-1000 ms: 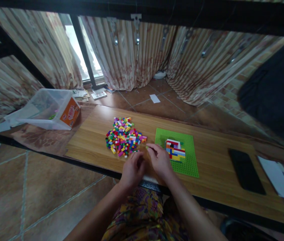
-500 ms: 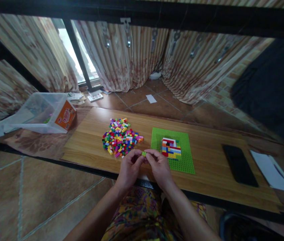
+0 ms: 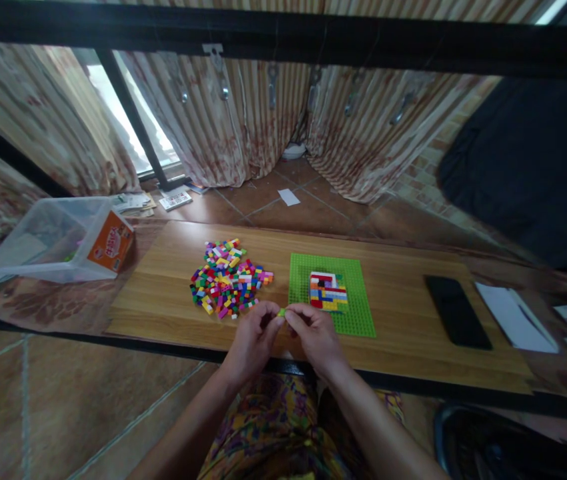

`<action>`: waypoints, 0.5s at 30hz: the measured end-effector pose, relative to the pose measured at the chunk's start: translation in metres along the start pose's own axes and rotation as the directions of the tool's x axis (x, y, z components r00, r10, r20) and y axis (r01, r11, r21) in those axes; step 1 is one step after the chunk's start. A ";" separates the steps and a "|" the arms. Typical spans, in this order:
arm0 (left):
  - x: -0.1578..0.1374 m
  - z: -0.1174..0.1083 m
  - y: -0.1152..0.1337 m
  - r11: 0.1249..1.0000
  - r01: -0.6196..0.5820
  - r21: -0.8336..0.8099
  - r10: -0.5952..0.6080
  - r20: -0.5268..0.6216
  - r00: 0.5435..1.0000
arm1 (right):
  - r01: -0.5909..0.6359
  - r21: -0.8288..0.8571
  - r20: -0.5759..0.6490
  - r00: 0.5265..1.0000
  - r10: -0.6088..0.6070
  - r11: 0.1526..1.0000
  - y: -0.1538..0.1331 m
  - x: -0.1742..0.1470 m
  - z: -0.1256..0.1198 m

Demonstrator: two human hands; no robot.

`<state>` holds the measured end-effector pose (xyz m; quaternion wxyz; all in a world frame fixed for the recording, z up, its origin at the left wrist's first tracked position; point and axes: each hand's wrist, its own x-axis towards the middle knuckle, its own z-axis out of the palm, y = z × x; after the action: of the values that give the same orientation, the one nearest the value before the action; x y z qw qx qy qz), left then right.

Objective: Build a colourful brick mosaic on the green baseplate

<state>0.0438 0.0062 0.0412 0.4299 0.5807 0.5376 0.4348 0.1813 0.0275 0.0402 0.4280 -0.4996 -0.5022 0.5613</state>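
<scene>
Between the fingertips of both hands is a small lime-green toy brick (image 3: 281, 312), held above the table's near edge. My left hand (image 3: 258, 333) pinches it from the left, and my right hand (image 3: 316, 333) pinches it from the right. Fingers cover much of the brick. Just beyond my right hand lies a green studded baseplate (image 3: 358, 293). On it stands a block of joined bricks (image 3: 327, 291) in red, white, blue and yellow. A heap of loose colourful bricks (image 3: 226, 277) spreads over the wood, beyond and left of my left hand.
A clear plastic box (image 3: 53, 270) with an orange label stands at the far left. To the right lie a black phone-like slab (image 3: 456, 310) and white paper (image 3: 513, 317). The wooden tabletop (image 3: 398, 347) has a dark front edge. Striped curtains (image 3: 233, 127) hang behind.
The view has shifted, so the table's things sit further left in the picture. Both hands still pinch the lime-green brick, which now shows at a different angle.
</scene>
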 end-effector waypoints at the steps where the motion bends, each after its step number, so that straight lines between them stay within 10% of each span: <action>1: 0.001 0.000 0.000 1.000 -0.006 0.010 0.006 0.018 1.000 | -0.028 0.044 -0.009 1.000 0.029 0.999 0.000 -0.001 0.000; 9: 0.002 0.003 -0.005 0.998 -0.024 -0.057 0.028 0.064 0.998 | -0.099 0.239 -0.064 0.991 0.118 0.966 0.003 -0.003 -0.008; 15: 0.003 -0.001 -0.019 1.000 -0.030 -0.006 0.030 0.018 0.999 | 0.151 -0.098 -0.237 0.956 -0.170 0.984 0.004 0.010 -0.048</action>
<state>0.0387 0.0101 0.0234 0.4298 0.5912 0.5239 0.4374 0.2279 0.0430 0.0348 0.5108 -0.5390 -0.5063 0.4385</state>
